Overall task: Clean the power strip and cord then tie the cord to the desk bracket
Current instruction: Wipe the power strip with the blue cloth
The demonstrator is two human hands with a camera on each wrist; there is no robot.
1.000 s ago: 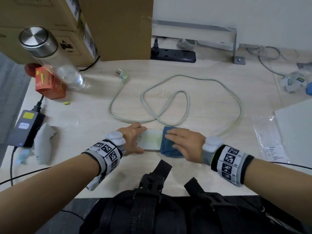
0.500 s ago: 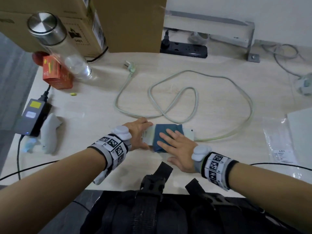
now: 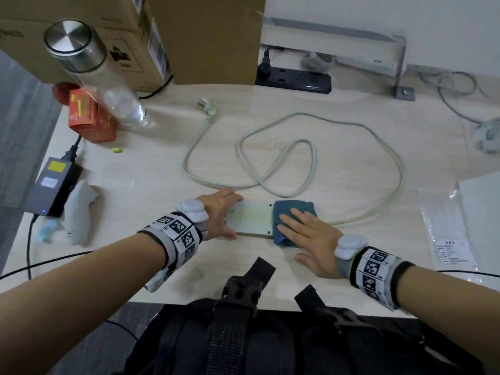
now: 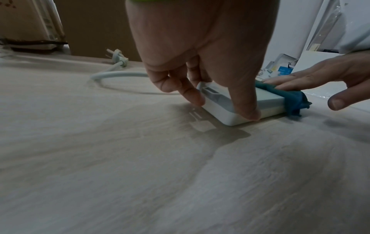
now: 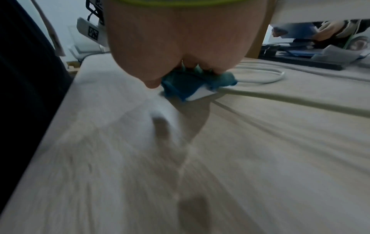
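A white power strip [image 3: 250, 221] lies flat near the desk's front edge. My left hand [image 3: 230, 216] grips its left end, thumb on the near side and fingers on the far side; the left wrist view shows the same hold of the left hand [image 4: 222, 106] on the strip [image 4: 268, 104]. A blue cloth [image 3: 293, 212] covers the strip's right end. My right hand [image 3: 303, 231] presses on it with straight fingers. The pale cord [image 3: 313, 169] loops across the desk to its plug [image 3: 208, 106]. A grey metal desk bracket [image 3: 400, 63] stands at the back right.
A black power strip [image 3: 293, 78] lies at the back beside a cardboard box [image 3: 189, 36]. A bottle [image 3: 102, 77], an orange carton [image 3: 89, 115] and a black adapter [image 3: 51, 185] stand on the left. A plastic bag [image 3: 449, 226] lies on the right.
My right hand slid the cloth left along the strip, then back to its right end. My left hand kept its hold on the left end.
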